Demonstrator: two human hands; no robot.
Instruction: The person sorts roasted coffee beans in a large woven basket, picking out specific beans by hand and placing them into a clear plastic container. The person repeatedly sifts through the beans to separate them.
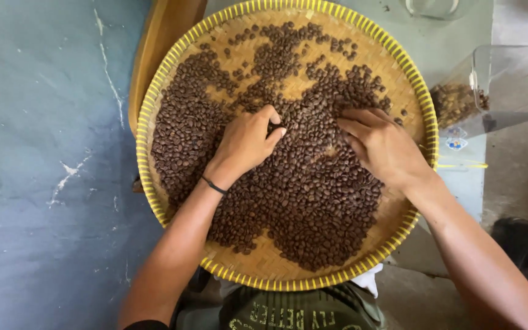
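A round woven tray (406,67) with a yellow rim lies under me, spread with several dark brown roasted coffee beans (304,201). My left hand (247,142) rests on the beans near the tray's middle, thumb and forefinger pinched together on a bean or two. A thin black band circles that wrist. My right hand (381,143) lies flat on the beans at the right side, fingers spread and pointing left, holding nothing that I can see.
A clear plastic container (508,85) with some beans in it lies tipped at the right, past the tray's rim. A wooden piece (154,55) shows behind the tray's left edge. Blue-grey floor (44,171) fills the left.
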